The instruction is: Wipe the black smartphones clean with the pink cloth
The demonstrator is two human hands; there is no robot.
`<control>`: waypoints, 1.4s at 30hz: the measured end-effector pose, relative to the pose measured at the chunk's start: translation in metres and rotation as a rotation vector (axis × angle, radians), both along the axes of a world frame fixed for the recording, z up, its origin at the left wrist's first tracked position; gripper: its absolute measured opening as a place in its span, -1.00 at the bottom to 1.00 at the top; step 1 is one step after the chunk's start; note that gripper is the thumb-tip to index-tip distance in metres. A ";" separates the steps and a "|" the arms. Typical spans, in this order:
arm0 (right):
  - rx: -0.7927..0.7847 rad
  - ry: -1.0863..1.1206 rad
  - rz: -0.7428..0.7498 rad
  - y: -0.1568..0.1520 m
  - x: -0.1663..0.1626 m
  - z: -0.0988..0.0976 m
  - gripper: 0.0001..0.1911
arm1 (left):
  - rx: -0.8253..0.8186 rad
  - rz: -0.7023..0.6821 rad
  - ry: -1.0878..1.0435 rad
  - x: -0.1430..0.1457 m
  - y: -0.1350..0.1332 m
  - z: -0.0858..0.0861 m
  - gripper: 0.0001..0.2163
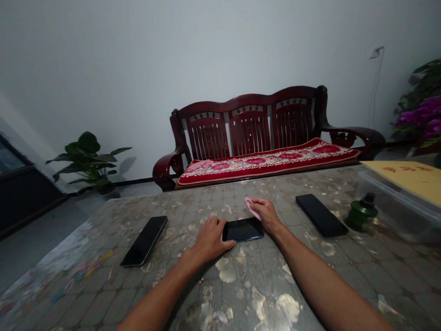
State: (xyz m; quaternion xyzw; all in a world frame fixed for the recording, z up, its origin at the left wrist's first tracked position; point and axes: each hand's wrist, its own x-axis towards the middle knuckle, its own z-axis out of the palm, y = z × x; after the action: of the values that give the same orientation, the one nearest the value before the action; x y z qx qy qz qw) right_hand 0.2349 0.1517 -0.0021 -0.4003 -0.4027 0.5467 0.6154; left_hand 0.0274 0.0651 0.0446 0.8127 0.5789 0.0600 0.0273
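Steadying the middle phone [242,230] flat on the worktop [167,293], left hand [210,237] gripping its left end, right hand [265,214] pinching pink cloth [252,208] by its right; likely wiping step, next move calling for firm hold.

Dim, flat light; soft shadow nr plant [87,142]; edges stretched, blurry.

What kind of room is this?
It looks like a living room in a home, probably: there's a long wooden bench with a red flowery cover, a leafy potted plant, and a patterned table.
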 end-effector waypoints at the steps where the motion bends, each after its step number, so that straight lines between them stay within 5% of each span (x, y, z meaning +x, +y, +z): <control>1: 0.000 -0.009 0.001 -0.001 0.001 0.001 -0.70 | 0.006 0.020 -0.010 0.001 -0.003 -0.001 -0.50; 10: 0.039 -0.176 -0.005 -0.006 -0.001 0.008 -0.59 | 0.053 -0.114 -0.335 -0.034 -0.015 -0.022 -0.44; 16: 0.293 -0.887 0.005 -0.014 0.009 0.031 -0.75 | 0.216 -0.258 -0.416 -0.054 -0.014 -0.048 -0.61; 20: 0.278 -1.357 0.026 -0.028 0.010 0.050 -0.75 | 0.282 -0.334 -0.443 -0.052 -0.016 -0.049 -0.72; 25: 0.205 -1.659 0.055 -0.038 0.000 0.062 -0.75 | 0.320 -0.329 -0.441 -0.048 -0.016 -0.047 -0.74; 31: 0.157 -1.829 0.035 -0.053 -0.002 0.063 -0.71 | 0.317 -0.324 -0.458 -0.045 -0.015 -0.049 -0.76; 42: 0.218 -1.811 0.129 -0.074 -0.031 0.058 -0.68 | 0.268 -0.329 -0.422 -0.044 -0.016 -0.046 -0.76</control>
State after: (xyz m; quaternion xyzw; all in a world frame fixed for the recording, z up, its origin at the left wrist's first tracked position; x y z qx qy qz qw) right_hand 0.2041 0.0775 0.0556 -0.5927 -0.8025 0.0157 0.0669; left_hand -0.0169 0.0487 -0.0018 0.8615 0.4079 0.2984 0.0489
